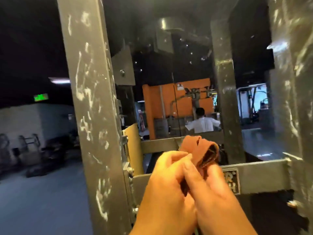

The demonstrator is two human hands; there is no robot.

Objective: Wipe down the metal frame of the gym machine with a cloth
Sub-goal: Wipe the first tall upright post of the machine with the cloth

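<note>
Pinching the bunched cloth in left hand and right hand, fingers curled; likely wiping leftward onto the vertical frame post, nearest the left hand.

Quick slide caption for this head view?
Gym cleaning: left hand and right hand hold a brown cloth before the scuffed grey metal frame.

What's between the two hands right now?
In the head view, a bunched rust-brown cloth sits between the left hand and right hand, both pinching it in front of the grey metal crossbar.
</note>
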